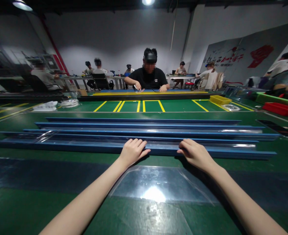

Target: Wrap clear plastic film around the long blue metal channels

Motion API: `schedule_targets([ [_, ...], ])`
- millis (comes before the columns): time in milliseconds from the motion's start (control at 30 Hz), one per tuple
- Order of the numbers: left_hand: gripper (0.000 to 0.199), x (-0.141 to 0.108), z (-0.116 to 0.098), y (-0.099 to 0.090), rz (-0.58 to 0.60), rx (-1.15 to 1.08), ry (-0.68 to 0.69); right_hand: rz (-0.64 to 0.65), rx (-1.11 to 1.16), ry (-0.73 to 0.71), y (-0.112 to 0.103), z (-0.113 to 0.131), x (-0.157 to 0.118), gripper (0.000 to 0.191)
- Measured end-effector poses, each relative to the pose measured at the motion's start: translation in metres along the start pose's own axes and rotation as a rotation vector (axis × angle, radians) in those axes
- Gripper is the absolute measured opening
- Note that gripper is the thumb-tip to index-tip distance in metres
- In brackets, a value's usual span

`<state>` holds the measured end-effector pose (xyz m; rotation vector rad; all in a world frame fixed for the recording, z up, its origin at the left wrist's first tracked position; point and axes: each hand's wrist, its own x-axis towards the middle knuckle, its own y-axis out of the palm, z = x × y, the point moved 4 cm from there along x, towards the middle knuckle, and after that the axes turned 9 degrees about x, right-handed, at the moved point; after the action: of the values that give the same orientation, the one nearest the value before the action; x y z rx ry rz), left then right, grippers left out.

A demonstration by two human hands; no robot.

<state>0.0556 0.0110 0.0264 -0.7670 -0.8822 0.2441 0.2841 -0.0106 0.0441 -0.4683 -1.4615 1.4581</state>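
Observation:
A long blue profile strip [163,151] lies crosswise in front of me on the green table. My left hand [133,150] is closed over it left of centre, fingers across the upper side and thumb on the near side. To the right, my right hand [193,151] grips the same strip with curled fingers; its fingertips are partly hidden. Several more blue profile strips [144,126] lie parallel just beyond, with shiny clear film on some. Nearer to me, a flat clear plastic sheet [158,182] stretches across the table under my forearms.
Across the green table [85,111], marked with yellow tape, a person in black [150,78] works at yellow and black strips [148,94]. Right are a yellow tray [219,100], a red tray [281,109] and a dark phone-like slab [278,128]. Coiled white material [69,103] lies left.

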Motion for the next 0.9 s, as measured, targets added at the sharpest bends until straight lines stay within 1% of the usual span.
schedule_targets([
  [167, 0.033, 0.000, 0.000, 0.000, -0.006, 0.006, 0.001, 0.030, -0.111, -0.001, -0.002, 0.002, 0.002, 0.017],
  [367, 0.029, 0.000, 0.000, -0.005, -0.070, -0.012, 0.017, 0.069, -0.117, 0.053, -0.008, -0.002, 0.002, 0.018],
  [467, 0.028, 0.001, 0.000, -0.007, -0.088, -0.018, 0.005, 0.076, -0.118, 0.097, -0.014, -0.010, -0.001, 0.019],
  [633, 0.029, 0.000, 0.000, -0.006, -0.079, -0.026, 0.009, 0.084, -0.103, 0.170, -0.021, -0.030, -0.010, 0.021],
  [733, 0.031, -0.001, 0.001, -0.005, -0.077, -0.031, 0.014, 0.074, -0.087, 0.163, -0.022, -0.035, -0.012, 0.021],
  [900, 0.031, 0.000, 0.000, -0.004, -0.065, -0.006, 0.018, 0.056, -0.078, 0.108, -0.017, -0.034, -0.014, 0.017],
])
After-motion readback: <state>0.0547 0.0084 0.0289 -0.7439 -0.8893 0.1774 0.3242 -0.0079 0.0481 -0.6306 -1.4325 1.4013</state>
